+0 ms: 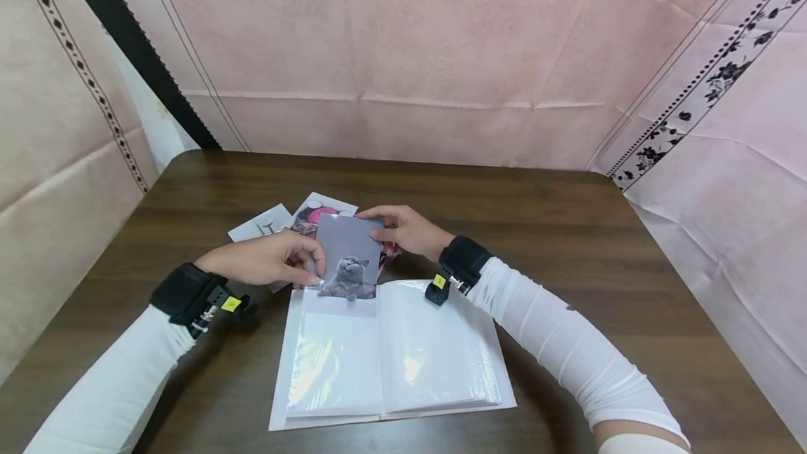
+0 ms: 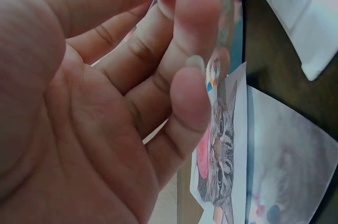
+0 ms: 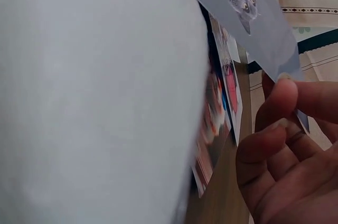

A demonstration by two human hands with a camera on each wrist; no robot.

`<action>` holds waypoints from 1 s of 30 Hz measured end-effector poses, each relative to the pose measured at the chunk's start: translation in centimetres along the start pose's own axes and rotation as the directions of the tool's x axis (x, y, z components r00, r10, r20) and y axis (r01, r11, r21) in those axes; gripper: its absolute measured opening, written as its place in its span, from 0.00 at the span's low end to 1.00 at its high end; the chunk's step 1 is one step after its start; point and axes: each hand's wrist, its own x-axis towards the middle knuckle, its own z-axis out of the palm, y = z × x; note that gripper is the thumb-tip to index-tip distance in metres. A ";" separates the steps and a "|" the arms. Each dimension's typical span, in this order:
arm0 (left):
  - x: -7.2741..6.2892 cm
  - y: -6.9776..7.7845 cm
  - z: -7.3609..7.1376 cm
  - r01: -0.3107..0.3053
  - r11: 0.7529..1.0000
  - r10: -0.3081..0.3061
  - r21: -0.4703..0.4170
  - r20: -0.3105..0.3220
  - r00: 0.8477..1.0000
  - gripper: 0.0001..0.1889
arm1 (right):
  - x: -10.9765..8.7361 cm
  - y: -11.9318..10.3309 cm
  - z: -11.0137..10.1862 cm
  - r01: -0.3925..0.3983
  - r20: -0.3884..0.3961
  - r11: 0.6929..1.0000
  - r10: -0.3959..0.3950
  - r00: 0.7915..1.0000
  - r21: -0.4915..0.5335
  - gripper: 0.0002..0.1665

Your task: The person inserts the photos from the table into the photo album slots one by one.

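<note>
A grey photo card (image 1: 345,240) with a cat on it stands over the left page of an open photo album (image 1: 435,356) with clear plastic sleeves. Its lower end is at the mouth of the left sleeve (image 1: 337,363). My right hand (image 1: 410,233) pinches the card near its upper right corner, thumb on the printed face. With thumb and index finger, my left hand (image 1: 265,258) pinches the sleeve's top edge beside the card's lower left side. The right wrist view shows the card (image 3: 264,28) tilted beside a large white album page (image 3: 100,97).
Behind the left hand lie loose picture cards, among them a white one (image 1: 261,223) and one with pink on it (image 1: 324,203). A cat picture (image 2: 224,145) shows close below the left fingers. The brown wooden table (image 1: 567,230) ends at hanging pale cloth (image 1: 441,54).
</note>
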 end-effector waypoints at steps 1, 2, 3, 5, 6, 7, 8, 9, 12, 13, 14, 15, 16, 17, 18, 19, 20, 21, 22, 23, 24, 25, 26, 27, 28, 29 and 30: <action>0.0 0.0 0.0 0.002 1.000 -0.002 0.001 -0.003 1.000 0.07 | 0.0 -0.1 0.0 -0.001 -0.001 1.000 0.001 1.000 -0.001 0.24; 0.0 0.0 0.0 0.003 1.000 -0.003 -0.001 -0.004 1.000 0.07 | 0.0 -0.1 -0.1 -0.004 0.000 1.000 0.004 1.000 -0.002 0.24; -0.1 0.0 -0.1 0.001 1.000 -0.001 0.000 -0.004 1.000 0.08 | 0.0 -0.1 -0.1 -0.006 0.002 1.000 0.006 1.000 -0.004 0.24; -0.1 0.0 -0.1 -0.003 1.000 0.003 0.002 -0.003 1.000 0.08 | 0.0 -0.2 -0.1 -0.005 0.008 1.000 0.005 1.000 -0.015 0.24; -0.2 0.0 0.0 -0.003 1.000 0.003 0.000 -0.002 1.000 0.08 | 0.0 -0.2 0.0 -0.005 0.012 1.000 0.005 1.000 -0.021 0.24; -0.2 0.0 0.0 -0.002 1.000 0.002 0.001 0.000 1.000 0.08 | 0.0 -0.2 0.0 -0.005 0.016 1.000 0.005 1.000 -0.026 0.24; -0.3 0.0 0.0 -0.004 1.000 0.004 0.000 0.000 1.000 0.08 | -0.1 -0.2 0.0 -0.004 0.016 0.999 0.004 1.000 -0.033 0.24; -0.3 0.0 0.0 -0.006 1.000 0.006 0.002 -0.002 1.000 0.08 | 0.0 -0.1 0.0 -0.003 0.014 0.999 0.004 1.000 -0.038 0.24; -0.2 0.0 0.1 -0.007 1.000 0.007 0.005 -0.009 1.000 0.08 | -0.1 -0.1 0.1 -0.001 0.009 0.999 0.002 1.000 -0.049 0.25; -0.3 -0.1 0.1 -0.008 1.000 0.008 0.008 -0.012 1.000 0.08 | 0.0 -0.1 0.2 0.000 0.011 0.999 0.000 1.000 -0.052 0.25; -0.3 -0.1 0.2 -0.008 1.000 0.009 0.012 -0.013 1.000 0.08 | 0.0 -0.1 0.2 0.001 0.012 0.998 -0.001 1.000 -0.056 0.26; -0.3 -0.2 0.2 -0.007 1.000 0.008 0.016 -0.015 1.000 0.08 | 0.0 -0.1 0.3 0.002 0.017 0.998 -0.001 1.000 -0.060 0.26; -0.4 -0.2 0.3 -0.007 1.000 0.007 0.017 -0.015 1.000 0.09 | 0.0 -0.1 0.4 0.004 0.023 0.998 -0.002 1.000 -0.064 0.26; -0.4 -0.3 0.3 -0.006 1.000 0.007 0.018 -0.015 1.000 0.09 | 0.0 -0.1 0.4 0.005 0.027 0.998 -0.003 1.000 -0.067 0.26; -0.5 -0.3 0.4 -0.006 1.000 0.007 0.020 -0.016 1.000 0.09 | 0.0 -0.1 0.5 0.006 0.029 0.997 -0.004 1.000 -0.071 0.26; -0.6 -0.4 0.4 -0.006 1.000 0.007 0.021 -0.017 1.000 0.10 | 0.0 -0.2 0.5 0.006 0.030 0.997 -0.004 1.000 -0.073 0.26; -0.6 -0.4 0.4 -0.007 1.000 0.008 0.021 -0.017 1.000 0.10 | 0.0 -0.1 0.6 0.008 0.033 0.997 -0.005 0.999 -0.073 0.26; -0.6 -0.4 0.5 -0.008 1.000 0.009 0.020 -0.018 1.000 0.10 | 0.0 -0.1 0.6 0.009 0.034 0.997 -0.007 0.999 -0.075 0.26; -0.6 -0.5 0.5 -0.008 1.000 0.008 0.019 -0.018 1.000 0.10 | 0.0 -0.1 0.6 0.010 0.034 0.997 -0.008 0.999 -0.077 0.26; -0.6 -0.5 0.5 -0.007 1.000 0.008 0.021 -0.019 1.000 0.10 | 0.0 0.0 0.5 0.011 0.035 0.997 -0.009 0.999 -0.080 0.26; -0.5 -0.5 0.5 -0.008 1.000 0.009 0.023 -0.018 1.000 0.10 | 0.0 0.1 0.6 0.011 0.034 0.997 -0.008 0.999 -0.082 0.26; -0.5 -0.4 0.5 -0.011 1.000 0.011 0.025 -0.018 1.000 0.10 | 0.0 0.2 0.6 0.010 0.034 0.996 -0.007 0.999 -0.084 0.27; -0.5 -0.4 0.5 -0.012 1.000 0.012 0.026 -0.017 1.000 0.09 | 0.0 0.3 0.5 0.009 0.034 0.996 -0.006 0.999 -0.085 0.27; -0.4 -0.4 0.5 -0.011 1.000 0.012 0.029 -0.015 1.000 0.09 | 0.0 0.3 0.5 0.008 0.033 0.996 -0.005 0.999 -0.088 0.27; -0.3 -0.3 0.5 -0.008 1.000 0.008 0.029 -0.013 1.000 0.09 | 0.0 0.4 0.5 0.009 0.035 0.996 -0.005 0.999 -0.089 0.28; -0.2 -0.3 0.5 -0.005 1.000 0.005 0.030 -0.011 1.000 0.09 | -0.1 0.4 0.5 0.010 0.036 0.996 -0.007 0.999 -0.092 0.28; -0.2 -0.2 0.4 -0.004 1.000 0.004 0.031 -0.011 1.000 0.09 | -0.1 0.3 0.4 0.012 0.036 0.996 -0.009 0.999 -0.092 0.28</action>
